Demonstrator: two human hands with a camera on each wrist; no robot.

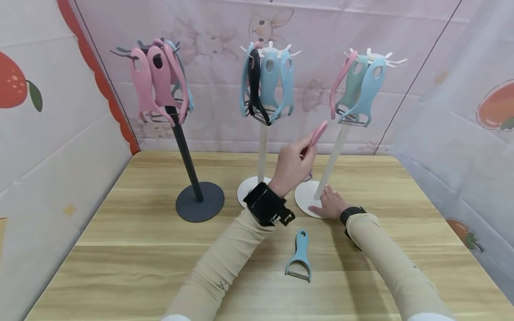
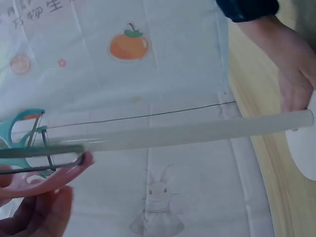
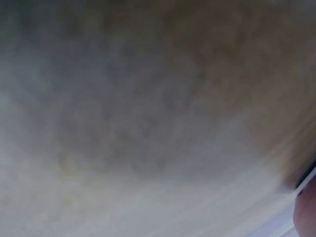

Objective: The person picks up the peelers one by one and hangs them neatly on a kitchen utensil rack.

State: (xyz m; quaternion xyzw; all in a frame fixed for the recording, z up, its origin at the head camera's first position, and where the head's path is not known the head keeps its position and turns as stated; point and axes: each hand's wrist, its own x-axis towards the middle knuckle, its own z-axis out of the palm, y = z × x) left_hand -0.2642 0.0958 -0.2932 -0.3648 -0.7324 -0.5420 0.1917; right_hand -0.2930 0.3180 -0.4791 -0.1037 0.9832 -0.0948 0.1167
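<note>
My left hand [image 1: 292, 168] grips a pink peeler [image 1: 319, 133] in the air, just left of the right-hand white stand [image 1: 332, 156]. In the left wrist view the held peeler [image 2: 54, 181] overlaps the peelers on that stand. With fingers stretched out, my right hand [image 1: 333, 204] rests on the round white base [image 1: 307, 196] of the same stand. A pink peeler [image 1: 343, 80], a green one [image 1: 355, 80] and a blue one [image 1: 367, 96] hang from its hooks. On the table in front lies a blue peeler [image 1: 300, 255]. The right wrist view is mostly blurred.
At the left stands a dark grey rack [image 1: 186, 151] with pink peelers [image 1: 142, 82] and a blue one. The middle white rack [image 1: 263, 151] bears several blue peelers [image 1: 270, 73] and a black one [image 1: 254, 80]. Printed cloth hangs behind the wooden table [image 1: 140, 249] and along both sides.
</note>
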